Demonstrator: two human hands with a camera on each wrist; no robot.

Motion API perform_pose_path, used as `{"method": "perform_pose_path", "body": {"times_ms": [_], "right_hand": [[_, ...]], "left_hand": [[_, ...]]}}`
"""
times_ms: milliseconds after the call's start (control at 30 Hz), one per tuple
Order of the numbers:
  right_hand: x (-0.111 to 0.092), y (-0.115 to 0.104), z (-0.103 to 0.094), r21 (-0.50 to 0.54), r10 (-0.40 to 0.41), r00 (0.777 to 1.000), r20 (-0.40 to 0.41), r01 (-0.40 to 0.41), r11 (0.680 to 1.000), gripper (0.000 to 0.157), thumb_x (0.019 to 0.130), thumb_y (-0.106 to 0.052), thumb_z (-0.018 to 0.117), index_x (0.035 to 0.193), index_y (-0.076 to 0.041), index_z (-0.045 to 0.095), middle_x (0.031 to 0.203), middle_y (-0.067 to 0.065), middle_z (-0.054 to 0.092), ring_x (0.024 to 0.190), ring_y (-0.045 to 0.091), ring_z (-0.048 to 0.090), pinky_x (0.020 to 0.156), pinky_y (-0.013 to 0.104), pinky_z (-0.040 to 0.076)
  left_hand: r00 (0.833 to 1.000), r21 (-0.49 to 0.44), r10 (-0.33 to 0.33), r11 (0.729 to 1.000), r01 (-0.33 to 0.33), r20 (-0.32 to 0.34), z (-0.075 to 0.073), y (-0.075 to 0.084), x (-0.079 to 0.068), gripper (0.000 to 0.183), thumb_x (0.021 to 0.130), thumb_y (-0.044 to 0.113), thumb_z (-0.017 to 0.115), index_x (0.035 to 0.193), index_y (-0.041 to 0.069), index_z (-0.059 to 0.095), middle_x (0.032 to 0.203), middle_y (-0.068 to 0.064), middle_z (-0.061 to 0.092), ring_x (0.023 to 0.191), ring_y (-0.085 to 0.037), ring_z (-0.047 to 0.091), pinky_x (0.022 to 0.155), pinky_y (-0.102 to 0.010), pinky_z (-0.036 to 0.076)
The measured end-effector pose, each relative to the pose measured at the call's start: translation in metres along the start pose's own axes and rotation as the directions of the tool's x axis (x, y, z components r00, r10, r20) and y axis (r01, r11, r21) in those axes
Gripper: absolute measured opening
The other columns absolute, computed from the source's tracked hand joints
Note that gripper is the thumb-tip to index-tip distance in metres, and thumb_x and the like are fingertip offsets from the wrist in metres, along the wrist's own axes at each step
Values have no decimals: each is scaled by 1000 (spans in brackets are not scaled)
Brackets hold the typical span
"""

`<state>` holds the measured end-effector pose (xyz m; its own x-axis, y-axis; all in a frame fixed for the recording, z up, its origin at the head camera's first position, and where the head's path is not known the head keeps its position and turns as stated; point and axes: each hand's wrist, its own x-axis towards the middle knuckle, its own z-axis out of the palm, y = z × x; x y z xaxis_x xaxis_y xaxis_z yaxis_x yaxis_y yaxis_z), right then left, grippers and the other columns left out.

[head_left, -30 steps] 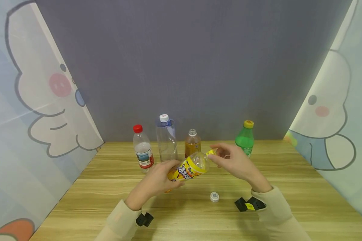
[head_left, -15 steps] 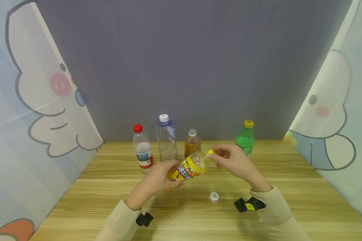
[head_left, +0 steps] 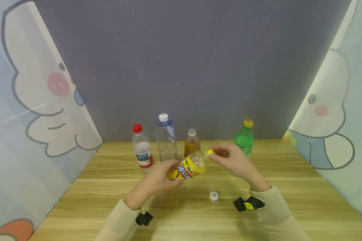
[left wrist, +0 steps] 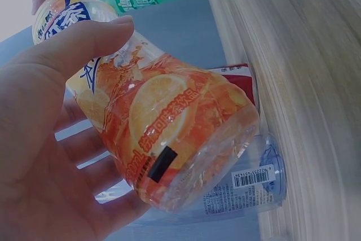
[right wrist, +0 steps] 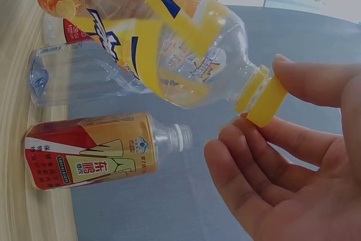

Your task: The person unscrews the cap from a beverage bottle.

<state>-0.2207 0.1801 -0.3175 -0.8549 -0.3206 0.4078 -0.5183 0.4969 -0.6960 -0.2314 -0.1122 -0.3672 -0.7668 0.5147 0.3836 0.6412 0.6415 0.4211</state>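
Note:
My left hand (head_left: 158, 179) grips the body of a plastic drink bottle (head_left: 188, 168) with a yellow and orange label, held tilted above the table with its neck up to the right. In the left wrist view the bottle's base (left wrist: 203, 167) faces the camera, and the thumb lies across the label. My right hand (head_left: 233, 160) pinches the bottle's yellow cap (right wrist: 267, 101) between thumb and forefinger. The cap sits at the mouth of the neck, slightly apart from the yellow ring below it. The right hand's other fingers (right wrist: 242, 162) curl loosely beneath.
Behind stand a red-capped bottle (head_left: 143, 154), a tall clear bottle (head_left: 166, 140), an uncapped amber bottle (head_left: 192, 144) and, further right, a green bottle (head_left: 244, 139) with a yellow cap. A loose white cap (head_left: 214, 196) lies on the wooden table (head_left: 181, 221) in front.
The right hand's fingers shift slightly around the yellow cap. The left hand and the bottle keep nearly the same place and tilt.

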Motion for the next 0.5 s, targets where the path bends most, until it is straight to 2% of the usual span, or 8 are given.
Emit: {"method": "perform_pose_path", "body": {"times_ms": [500], "right_hand": [[2,2,1,4,-1,1000,-4,1,1000,29,95,-22,74,116,-1,72,101,3,72,90,17,65,82,35,56]], "left_hand": [[1000,11,-1,1000,1,-2,1,-3,1,50,76,30,90,120,18,68,105,7,70,88,-6,64,76,-30,54]]}}
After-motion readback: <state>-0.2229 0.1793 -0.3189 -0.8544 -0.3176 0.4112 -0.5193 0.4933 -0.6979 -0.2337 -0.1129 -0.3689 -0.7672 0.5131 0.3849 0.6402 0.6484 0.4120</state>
